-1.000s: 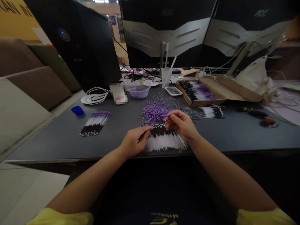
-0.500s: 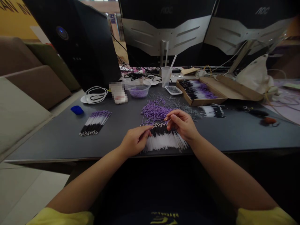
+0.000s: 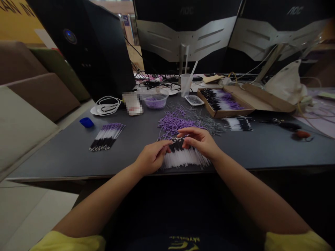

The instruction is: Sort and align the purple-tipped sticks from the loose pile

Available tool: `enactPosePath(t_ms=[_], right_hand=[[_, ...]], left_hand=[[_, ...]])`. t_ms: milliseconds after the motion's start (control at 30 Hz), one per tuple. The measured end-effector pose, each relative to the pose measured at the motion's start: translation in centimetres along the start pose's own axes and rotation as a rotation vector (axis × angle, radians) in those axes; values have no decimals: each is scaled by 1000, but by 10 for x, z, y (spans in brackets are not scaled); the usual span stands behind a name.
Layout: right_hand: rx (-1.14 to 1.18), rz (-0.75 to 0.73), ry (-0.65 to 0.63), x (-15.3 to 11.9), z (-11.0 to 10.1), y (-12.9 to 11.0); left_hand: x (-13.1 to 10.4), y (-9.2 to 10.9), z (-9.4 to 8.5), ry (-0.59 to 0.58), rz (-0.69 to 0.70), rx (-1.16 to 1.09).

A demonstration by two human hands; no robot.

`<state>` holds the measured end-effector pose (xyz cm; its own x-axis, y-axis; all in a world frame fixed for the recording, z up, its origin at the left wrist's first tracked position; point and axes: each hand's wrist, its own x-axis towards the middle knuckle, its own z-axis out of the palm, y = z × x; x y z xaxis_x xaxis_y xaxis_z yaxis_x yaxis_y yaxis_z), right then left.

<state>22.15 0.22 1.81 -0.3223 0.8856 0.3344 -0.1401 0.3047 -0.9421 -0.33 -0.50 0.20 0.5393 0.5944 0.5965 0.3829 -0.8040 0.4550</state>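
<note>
Here, slim dark stick [image 3: 180, 138], pinched by left hand [image 3: 151, 157], right hand [image 3: 202, 142], fingers parted

In the centre of the frame, the left hand [image 3: 150, 158] pinches a slim stick [image 3: 177, 139] that slants up toward the right hand [image 3: 204, 143]; whether the right fingers touch it is hard to tell. Below them, at lower centre, a row of black-and-white sticks [image 3: 184, 158] lies on the dark tabletop [image 3: 277, 150]. Just above the hands spreads a heap of purple pieces [image 3: 172, 123], with grey pieces [image 3: 213, 126] along its right side. At centre left lie a bundle of purple, white and black sticks [image 3: 107, 136] and a blue object [image 3: 86, 122]. Right of upper centre, an open cardboard box [image 3: 234, 113] holds more sticks, near a clear cup [image 3: 185, 86] with a straw. A black computer tower [image 3: 104, 45] fills the upper left.
</note>
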Motion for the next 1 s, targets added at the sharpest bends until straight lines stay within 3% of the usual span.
enactPosePath(t_ms=[167, 367, 567, 700, 767, 867, 1000], right_hand=[[-109, -45, 121, 1, 1, -1], [-119, -69, 188, 1, 1, 2], [-4, -85, 329, 4, -3, 6], [22, -70, 386, 4, -5, 6], [-53, -64, 349, 3, -4, 5], [-333, -139, 196, -1, 1, 4], [-623, -280, 5, -5, 7, 3]], left_hand=[[1, 2, -1, -3, -73, 53], [4, 1, -3, 81, -31, 60], [10, -2, -5, 230, -267, -85], [15, -10, -8, 327, -487, -362], [17, -13, -10, 386, -581, -573], [19, -17, -12, 479, -614, -810], [19, -19, -13, 520, -602, -868]])
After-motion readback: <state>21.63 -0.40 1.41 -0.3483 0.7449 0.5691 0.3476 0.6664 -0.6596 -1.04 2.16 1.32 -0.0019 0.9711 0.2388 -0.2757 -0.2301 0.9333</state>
